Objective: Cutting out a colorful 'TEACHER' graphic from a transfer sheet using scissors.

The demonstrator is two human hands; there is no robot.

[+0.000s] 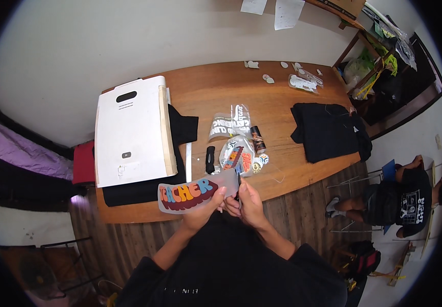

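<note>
Over the wooden table (282, 110), both hands (231, 202) grip a transfer sheet (195, 193).

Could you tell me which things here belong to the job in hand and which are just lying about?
In hand: left hand, right hand, transfer sheet, scissors.

Lying about: white press, folded black shirt, printed sheets, small cut-outs.

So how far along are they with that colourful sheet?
Partly there, it seems. Done: several printed transfer pieces already lie loose on the wooden table. In hand: the left hand holds a colourful lettered sheet while the right hand works its edge, apparently with a dark tool. Left: black cloth lies under the white press with no print showing.
</note>
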